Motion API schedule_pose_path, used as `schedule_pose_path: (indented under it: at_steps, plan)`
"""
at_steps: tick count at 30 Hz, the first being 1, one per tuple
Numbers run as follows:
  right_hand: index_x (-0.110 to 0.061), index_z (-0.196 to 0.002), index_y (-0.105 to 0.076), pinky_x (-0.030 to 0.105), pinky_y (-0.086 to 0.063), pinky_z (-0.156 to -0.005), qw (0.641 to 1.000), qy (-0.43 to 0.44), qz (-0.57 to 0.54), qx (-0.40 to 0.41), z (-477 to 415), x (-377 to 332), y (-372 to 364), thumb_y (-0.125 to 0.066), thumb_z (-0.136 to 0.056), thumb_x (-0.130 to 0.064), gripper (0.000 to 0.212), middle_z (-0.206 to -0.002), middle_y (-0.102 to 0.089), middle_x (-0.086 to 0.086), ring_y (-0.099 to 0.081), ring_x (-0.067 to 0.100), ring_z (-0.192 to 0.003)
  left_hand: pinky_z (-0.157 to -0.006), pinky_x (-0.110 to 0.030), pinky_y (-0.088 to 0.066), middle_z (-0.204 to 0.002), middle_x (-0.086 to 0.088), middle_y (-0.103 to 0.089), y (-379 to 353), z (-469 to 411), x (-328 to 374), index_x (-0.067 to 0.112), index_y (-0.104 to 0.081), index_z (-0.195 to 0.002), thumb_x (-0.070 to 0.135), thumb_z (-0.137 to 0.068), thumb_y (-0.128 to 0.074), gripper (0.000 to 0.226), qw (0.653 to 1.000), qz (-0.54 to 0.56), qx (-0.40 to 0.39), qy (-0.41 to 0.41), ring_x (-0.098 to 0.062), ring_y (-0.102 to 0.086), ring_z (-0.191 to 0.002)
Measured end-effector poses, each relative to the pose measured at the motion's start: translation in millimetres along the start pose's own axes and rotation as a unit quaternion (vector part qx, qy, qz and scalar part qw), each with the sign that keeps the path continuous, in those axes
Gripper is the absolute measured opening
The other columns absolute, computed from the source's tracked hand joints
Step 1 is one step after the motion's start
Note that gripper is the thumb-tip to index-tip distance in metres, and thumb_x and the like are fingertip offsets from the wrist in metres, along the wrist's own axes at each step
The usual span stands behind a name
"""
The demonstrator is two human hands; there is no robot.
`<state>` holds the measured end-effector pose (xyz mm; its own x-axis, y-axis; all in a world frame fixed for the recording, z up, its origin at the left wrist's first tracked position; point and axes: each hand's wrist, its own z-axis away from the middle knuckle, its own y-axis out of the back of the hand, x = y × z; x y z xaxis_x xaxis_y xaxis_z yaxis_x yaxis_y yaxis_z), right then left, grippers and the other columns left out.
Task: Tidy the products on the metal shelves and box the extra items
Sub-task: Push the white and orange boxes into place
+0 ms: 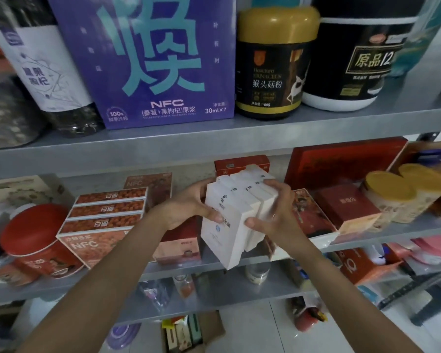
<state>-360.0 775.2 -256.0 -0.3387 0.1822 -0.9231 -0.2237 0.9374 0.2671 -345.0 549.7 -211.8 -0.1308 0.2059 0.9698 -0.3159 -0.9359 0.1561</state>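
A bundle of several slim white boxes stands pressed together, tilted, just in front of the middle metal shelf. My left hand grips the bundle's left side, thumb across the front box. My right hand clamps the right side, fingers curled over the top edges. An open cardboard box with packets inside sits on the floor below, between my forearms.
Orange NFC cartons and a red tin fill the shelf's left. Red boxes and gold-lidded jars stand at its right. The upper shelf holds a purple NFC box, a gold-capped jar and a black tub.
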Motion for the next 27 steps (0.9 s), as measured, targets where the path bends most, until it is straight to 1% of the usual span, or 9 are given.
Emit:
schedule_pose_path:
  at_steps: [3, 7, 11, 13, 15, 18, 20, 24, 27]
  plan:
    - [-0.03, -0.12, -0.03, 0.044, -0.038, -0.111, 0.998, 0.046, -0.012, -0.033, -11, -16, 31, -0.079, -0.043, -0.055, 0.095, -0.133, -0.026, 0.016, -0.031, 0.03, -0.133, -0.088, -0.041, -0.055, -0.114, -0.009, -0.071, -22, -1, 9, 0.018, -0.058, -0.121, 0.01, -0.052, -0.087, 0.076, 0.998, 0.041, 0.018, -0.045, -0.026, -0.065, -0.11]
    - [-0.019, -0.127, -0.022, 0.053, -0.037, -0.109, 0.994, 0.049, -0.017, -0.093, -22, -19, 77, -0.08, -0.039, -0.076, 0.12, -0.138, -0.023, 0.023, -0.031, 0.034, -0.135, -0.084, -0.037, -0.055, -0.115, -0.008, -0.07, -60, -18, 11, 0.016, -0.053, -0.127, 0.0, -0.061, -0.082, 0.074, 0.992, 0.085, 0.024, -0.09, -0.026, -0.066, -0.11]
    - [-0.016, -0.136, -0.011, 0.028, -0.046, -0.1, 0.989, 0.027, -0.006, -0.143, -28, -2, 115, -0.083, -0.053, -0.057, 0.118, -0.138, -0.028, 0.009, -0.038, 0.02, -0.132, -0.085, -0.034, -0.055, -0.124, -0.01, -0.064, -98, -43, -3, 0.012, -0.033, -0.146, -0.012, -0.069, -0.075, 0.091, 0.989, 0.115, 0.027, -0.083, -0.023, -0.062, -0.114]
    - [-0.022, -0.146, 0.003, 0.011, -0.047, -0.086, 0.991, -0.011, -0.038, -0.131, -24, 7, 120, -0.069, -0.061, -0.076, 0.124, -0.133, -0.033, -0.012, -0.05, -0.006, -0.117, -0.085, -0.032, -0.055, -0.128, -0.006, -0.061, -116, -54, -13, 0.023, -0.028, -0.149, -0.016, -0.07, -0.071, 0.098, 0.99, 0.116, 0.026, -0.078, -0.018, -0.061, -0.115]
    - [-0.031, -0.15, 0.008, 0.01, -0.046, -0.086, 0.992, -0.07, -0.077, -0.073, -22, 20, 116, -0.046, -0.052, -0.096, 0.129, -0.136, -0.037, -0.018, -0.049, -0.011, -0.115, -0.085, -0.033, -0.055, -0.125, -0.002, -0.063, -126, -63, -20, 0.029, -0.026, -0.149, -0.013, -0.071, -0.074, 0.1, 0.989, 0.123, 0.029, -0.075, -0.017, -0.062, -0.115]
    - [-0.023, -0.152, -0.018, 0.036, -0.042, -0.107, 0.982, -0.108, -0.151, -0.032, -27, 39, 106, -0.021, -0.077, -0.082, 0.095, -0.146, -0.045, 0.003, -0.049, 0.013, -0.128, -0.083, -0.032, -0.056, -0.119, 0.003, -0.069, -131, -73, -23, 0.031, -0.023, -0.15, -0.003, -0.069, -0.08, 0.104, 0.99, 0.122, 0.038, -0.065, -0.018, -0.064, -0.114]
    - [-0.019, -0.146, -0.037, 0.043, -0.043, -0.107, 0.971, -0.119, -0.202, -0.047, -29, 42, 101, -0.011, -0.088, -0.066, 0.08, -0.14, -0.055, 0.007, -0.054, 0.02, -0.127, -0.08, -0.031, -0.057, -0.115, 0.005, -0.071, -134, -74, -23, 0.028, -0.022, -0.151, 0.003, -0.065, -0.083, 0.108, 0.989, 0.126, 0.056, -0.048, -0.017, -0.066, -0.111]
    - [-0.017, -0.139, -0.05, 0.054, -0.039, -0.109, 0.949, -0.165, -0.258, -0.068, -35, 38, 98, -0.012, -0.087, -0.071, 0.084, -0.132, -0.061, 0.01, -0.057, 0.028, -0.123, -0.081, -0.029, -0.056, -0.115, 0.004, -0.071, -143, -67, -17, 0.023, -0.029, -0.147, 0.007, -0.069, -0.08, 0.094, 0.986, 0.125, 0.095, -0.051, -0.015, -0.067, -0.108]
    - [-0.017, -0.142, -0.047, 0.055, -0.035, -0.111, 0.939, -0.248, -0.236, -0.037, -46, 29, 87, -0.03, -0.067, -0.086, 0.104, -0.14, -0.054, 0.013, -0.051, 0.033, -0.129, -0.088, -0.032, -0.055, -0.123, -0.005, -0.068, -138, -50, 0, 0.016, -0.04, -0.14, 0.017, -0.073, -0.081, 0.08, 0.986, 0.107, 0.118, -0.05, -0.02, -0.065, -0.112]
